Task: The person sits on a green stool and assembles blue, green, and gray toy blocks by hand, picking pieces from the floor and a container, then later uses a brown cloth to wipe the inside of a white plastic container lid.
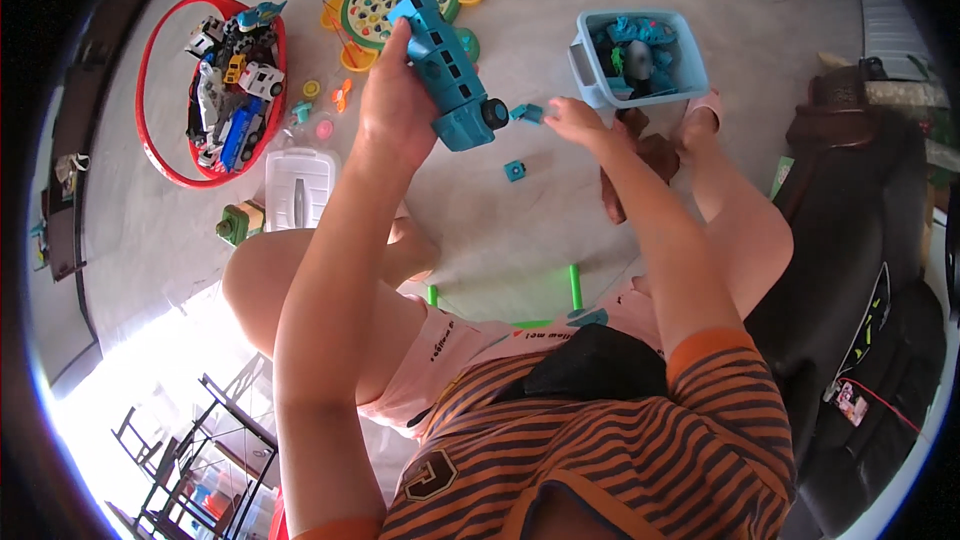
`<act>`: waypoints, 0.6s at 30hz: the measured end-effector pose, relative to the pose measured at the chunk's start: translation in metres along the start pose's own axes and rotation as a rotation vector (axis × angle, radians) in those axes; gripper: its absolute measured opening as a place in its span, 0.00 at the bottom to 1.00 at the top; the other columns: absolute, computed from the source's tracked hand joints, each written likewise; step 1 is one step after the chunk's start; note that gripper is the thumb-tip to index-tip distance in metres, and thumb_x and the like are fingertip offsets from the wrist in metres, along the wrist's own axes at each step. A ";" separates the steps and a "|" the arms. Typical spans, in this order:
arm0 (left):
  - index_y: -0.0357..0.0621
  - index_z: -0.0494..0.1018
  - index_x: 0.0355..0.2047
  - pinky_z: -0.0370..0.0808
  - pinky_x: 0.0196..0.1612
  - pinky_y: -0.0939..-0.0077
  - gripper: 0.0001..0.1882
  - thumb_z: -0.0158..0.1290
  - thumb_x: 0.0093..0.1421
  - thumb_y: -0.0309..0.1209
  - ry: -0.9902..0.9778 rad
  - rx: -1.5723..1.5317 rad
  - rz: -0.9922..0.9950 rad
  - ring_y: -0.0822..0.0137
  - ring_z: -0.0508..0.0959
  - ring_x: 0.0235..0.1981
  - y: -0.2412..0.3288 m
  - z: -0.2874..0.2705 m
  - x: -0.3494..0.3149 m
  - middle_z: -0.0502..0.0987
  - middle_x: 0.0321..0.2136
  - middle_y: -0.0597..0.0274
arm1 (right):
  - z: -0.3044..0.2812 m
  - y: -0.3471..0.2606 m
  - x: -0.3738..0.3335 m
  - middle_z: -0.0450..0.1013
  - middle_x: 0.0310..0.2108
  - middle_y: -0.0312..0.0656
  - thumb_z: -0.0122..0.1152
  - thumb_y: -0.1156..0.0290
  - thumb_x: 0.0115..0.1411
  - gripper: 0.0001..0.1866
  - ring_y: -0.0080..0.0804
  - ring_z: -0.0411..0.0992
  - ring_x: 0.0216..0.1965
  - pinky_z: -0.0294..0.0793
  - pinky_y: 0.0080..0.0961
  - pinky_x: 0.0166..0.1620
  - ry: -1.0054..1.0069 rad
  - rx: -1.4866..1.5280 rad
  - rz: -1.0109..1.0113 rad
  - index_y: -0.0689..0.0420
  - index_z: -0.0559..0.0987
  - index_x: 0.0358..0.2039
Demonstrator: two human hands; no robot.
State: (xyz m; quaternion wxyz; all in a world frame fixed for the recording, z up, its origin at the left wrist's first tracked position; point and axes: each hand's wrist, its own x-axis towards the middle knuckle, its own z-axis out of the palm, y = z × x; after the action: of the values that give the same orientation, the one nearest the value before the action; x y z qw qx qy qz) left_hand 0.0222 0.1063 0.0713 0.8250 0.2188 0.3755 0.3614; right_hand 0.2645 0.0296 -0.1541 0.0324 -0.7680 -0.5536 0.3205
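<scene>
My left hand (392, 100) is wrapped round a teal toy bus (445, 70) with dark windows and a black wheel, held up above the floor. To its right, my right hand (577, 124) pinches a small teal toy piece (529, 114) near the bus's wheel end. A loose teal block (515, 171) lies on the floor below that hand. Just beyond the right hand stands a light blue bin (640, 58) with teal toy parts inside. Behind the bus, a round toy fishing game (375, 2) is partly hidden.
On the left, a red-rimmed basket (150, 145) holds several toy vehicles. A white lid (300, 180) and a green toy (238, 224) lie near my left knee. Small colourful toys, such as an orange one (342, 95), are scattered nearby. A black sofa (850, 230) stands at the right.
</scene>
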 end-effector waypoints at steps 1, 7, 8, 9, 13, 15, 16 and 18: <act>0.41 0.65 0.41 0.70 0.42 0.62 0.23 0.41 0.60 0.50 0.005 0.001 -0.010 0.59 0.73 0.36 0.001 0.000 0.001 0.72 0.32 0.56 | 0.008 -0.001 0.003 0.70 0.43 0.48 0.55 0.59 0.52 0.22 0.42 0.69 0.44 0.69 0.35 0.44 -0.008 0.004 0.006 0.53 0.71 0.47; 0.41 0.66 0.39 0.72 0.38 0.66 0.21 0.42 0.60 0.48 0.164 0.060 0.054 0.62 0.75 0.32 0.002 -0.004 0.002 0.73 0.30 0.57 | 0.050 -0.014 0.011 0.56 0.54 0.45 0.51 0.64 0.55 0.28 0.47 0.65 0.47 0.69 0.38 0.46 -0.046 -0.161 -0.017 0.40 0.58 0.57; 0.41 0.66 0.39 0.73 0.36 0.67 0.20 0.42 0.60 0.47 0.179 0.070 0.066 0.63 0.75 0.30 0.002 -0.003 0.001 0.73 0.28 0.58 | 0.055 -0.014 0.009 0.56 0.55 0.45 0.52 0.64 0.54 0.28 0.48 0.65 0.47 0.69 0.38 0.46 -0.037 -0.138 -0.046 0.38 0.59 0.56; 0.41 0.66 0.39 0.73 0.36 0.67 0.20 0.42 0.60 0.47 0.181 0.074 0.064 0.63 0.75 0.30 0.002 -0.002 0.001 0.73 0.28 0.58 | 0.059 -0.011 0.008 0.56 0.55 0.45 0.52 0.64 0.54 0.28 0.48 0.65 0.47 0.69 0.38 0.46 -0.039 -0.134 -0.046 0.38 0.59 0.56; 0.41 0.67 0.39 0.73 0.34 0.69 0.20 0.42 0.60 0.47 0.218 0.116 0.056 0.63 0.75 0.29 0.001 -0.003 0.001 0.73 0.28 0.57 | 0.066 -0.010 0.010 0.62 0.48 0.45 0.57 0.63 0.52 0.25 0.45 0.67 0.45 0.70 0.38 0.44 0.090 -0.067 -0.044 0.45 0.64 0.51; 0.42 0.67 0.38 0.73 0.33 0.70 0.20 0.43 0.60 0.47 0.221 0.126 0.039 0.64 0.75 0.28 0.000 -0.003 0.001 0.73 0.27 0.57 | 0.069 -0.006 0.009 0.64 0.45 0.44 0.59 0.63 0.50 0.25 0.44 0.68 0.44 0.71 0.38 0.43 0.069 -0.059 -0.026 0.48 0.65 0.49; 0.42 0.67 0.38 0.73 0.32 0.70 0.20 0.43 0.60 0.47 0.218 0.162 -0.018 0.64 0.75 0.28 -0.003 -0.004 0.005 0.73 0.27 0.57 | 0.073 0.003 0.007 0.65 0.43 0.44 0.60 0.63 0.50 0.23 0.43 0.68 0.43 0.71 0.38 0.42 0.073 -0.105 -0.087 0.49 0.66 0.47; 0.43 0.69 0.38 0.73 0.31 0.72 0.19 0.43 0.60 0.47 0.207 0.227 -0.085 0.66 0.75 0.27 -0.006 -0.008 0.005 0.73 0.27 0.58 | 0.077 0.000 0.003 0.66 0.41 0.44 0.61 0.63 0.49 0.23 0.42 0.69 0.42 0.71 0.38 0.41 0.079 -0.141 -0.159 0.50 0.67 0.45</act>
State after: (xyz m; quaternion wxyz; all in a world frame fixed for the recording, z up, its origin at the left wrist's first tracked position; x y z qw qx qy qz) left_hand 0.0210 0.1071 0.0606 0.7662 0.2563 0.5060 0.3021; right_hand 0.2244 0.0085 -0.2167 0.0254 -0.7342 -0.6321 0.2467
